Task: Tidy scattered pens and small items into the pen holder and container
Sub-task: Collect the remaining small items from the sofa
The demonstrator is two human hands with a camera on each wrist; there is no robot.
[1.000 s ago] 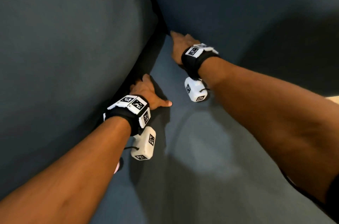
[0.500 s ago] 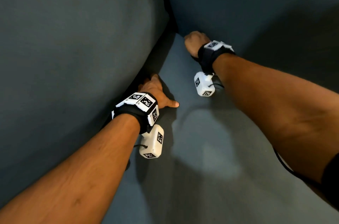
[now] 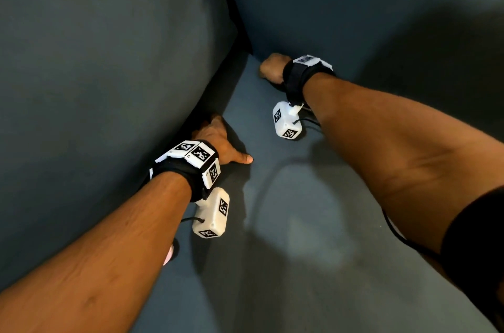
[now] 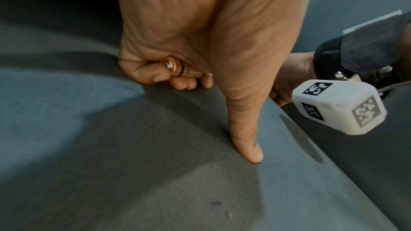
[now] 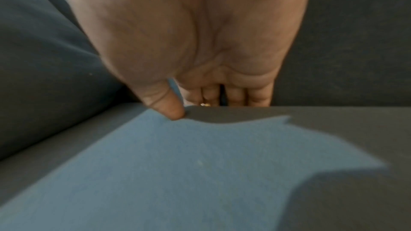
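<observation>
My left hand (image 3: 215, 136) is pushed into the dark gap between the blue-grey seat cushion (image 3: 313, 237) and the side cushion (image 3: 109, 73). In the left wrist view its fingers (image 4: 155, 75) are curled round a copper-coloured cylinder with a black ring (image 4: 180, 69), while the thumb (image 4: 246, 138) presses flat on the seat. My right hand (image 3: 272, 68) is at the back corner, fingers (image 5: 235, 94) reaching down behind the seat's rear edge with their tips hidden. A small gold glint (image 5: 205, 104) shows by those fingers; what it is cannot be told.
A back cushion (image 3: 354, 5) rises behind the right hand. A small pinkish-white item (image 3: 168, 255) peeks out under my left forearm at the seam. No pen holder or container is in view. The seat stretches out towards the front right.
My right hand has gone from lying flat at the corner to a knuckled shape dug into the rear gap. The left hand has stayed at the side seam.
</observation>
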